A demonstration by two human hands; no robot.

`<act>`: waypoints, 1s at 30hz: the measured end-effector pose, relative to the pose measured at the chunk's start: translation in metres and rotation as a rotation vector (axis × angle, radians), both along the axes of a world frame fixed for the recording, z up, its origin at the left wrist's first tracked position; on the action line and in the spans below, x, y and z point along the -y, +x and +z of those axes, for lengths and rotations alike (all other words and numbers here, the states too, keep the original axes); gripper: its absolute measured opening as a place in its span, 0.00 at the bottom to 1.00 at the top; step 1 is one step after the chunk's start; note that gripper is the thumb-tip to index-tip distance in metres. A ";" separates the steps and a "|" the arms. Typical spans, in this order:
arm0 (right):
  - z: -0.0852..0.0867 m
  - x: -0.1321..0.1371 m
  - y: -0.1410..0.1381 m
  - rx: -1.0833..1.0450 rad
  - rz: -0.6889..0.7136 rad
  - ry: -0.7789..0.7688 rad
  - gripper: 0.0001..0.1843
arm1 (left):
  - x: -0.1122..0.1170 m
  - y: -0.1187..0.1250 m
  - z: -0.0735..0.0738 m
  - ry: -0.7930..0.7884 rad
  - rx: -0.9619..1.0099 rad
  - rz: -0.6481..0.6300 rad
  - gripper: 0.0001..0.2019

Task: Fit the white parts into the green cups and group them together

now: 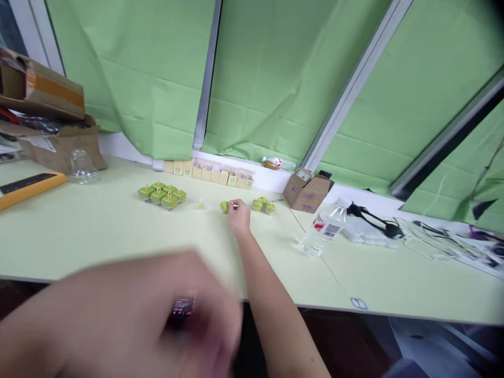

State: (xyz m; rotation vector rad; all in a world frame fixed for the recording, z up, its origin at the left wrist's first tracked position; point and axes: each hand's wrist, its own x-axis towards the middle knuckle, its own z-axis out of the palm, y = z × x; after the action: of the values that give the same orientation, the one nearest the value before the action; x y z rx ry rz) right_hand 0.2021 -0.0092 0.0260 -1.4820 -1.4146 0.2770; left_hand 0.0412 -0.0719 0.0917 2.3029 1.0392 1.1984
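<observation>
- Where the table begins at left, a clear dome stands before a carton.
- Green-topped cups: grouped closely on the table.
- Left hand: near the camera, badly blurred; a lit screen shows beside it. Finger state and any hold: cannot tell.
- Small clear piece: yellow spot, between cups and right hand.
- Green piece: at the right fingertips; resting or lifted, cannot tell.
- Right hand: thumb and finger pinching the green piece. Judged step: gripping one piece. Next move calls for a light, steady pinch, clear of neighbours.
- Smaller green group: just right of that hand.
- Water bottle: further right.
</observation>
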 end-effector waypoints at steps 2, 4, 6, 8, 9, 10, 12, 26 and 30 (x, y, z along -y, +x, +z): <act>-0.001 -0.001 0.001 -0.014 -0.006 0.018 0.10 | -0.021 -0.006 0.003 0.010 -0.002 0.011 0.16; -0.003 -0.002 0.004 -0.047 -0.026 0.037 0.12 | -0.050 -0.015 -0.002 -0.019 -0.030 0.081 0.18; -0.006 -0.006 0.009 -0.089 -0.038 0.059 0.14 | -0.082 -0.021 -0.019 -0.076 -0.087 0.193 0.26; -0.009 -0.011 0.013 -0.139 -0.029 0.074 0.16 | -0.107 -0.024 -0.044 -0.118 -0.121 0.261 0.29; -0.010 -0.013 0.014 -0.161 -0.013 0.083 0.17 | -0.115 -0.024 -0.058 -0.113 -0.113 0.237 0.28; -0.011 -0.014 0.014 -0.183 0.009 0.093 0.17 | -0.120 -0.023 -0.071 -0.106 -0.084 0.212 0.25; -0.009 -0.014 0.010 -0.216 0.073 0.121 0.17 | -0.120 -0.022 -0.089 -0.122 -0.021 0.155 0.24; 0.004 0.008 -0.008 0.002 0.276 0.128 0.15 | -0.094 -0.015 -0.083 -0.398 0.226 -0.305 0.24; 0.004 0.009 -0.011 0.114 0.274 0.122 0.14 | -0.087 -0.014 -0.078 -0.398 0.209 -0.284 0.21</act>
State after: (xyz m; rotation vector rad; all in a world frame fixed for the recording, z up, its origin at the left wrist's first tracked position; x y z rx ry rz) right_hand 0.1910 -0.0184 0.0303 -1.2204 -1.6980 0.2734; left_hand 0.0272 0.0154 0.0140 1.8944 0.7628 0.9891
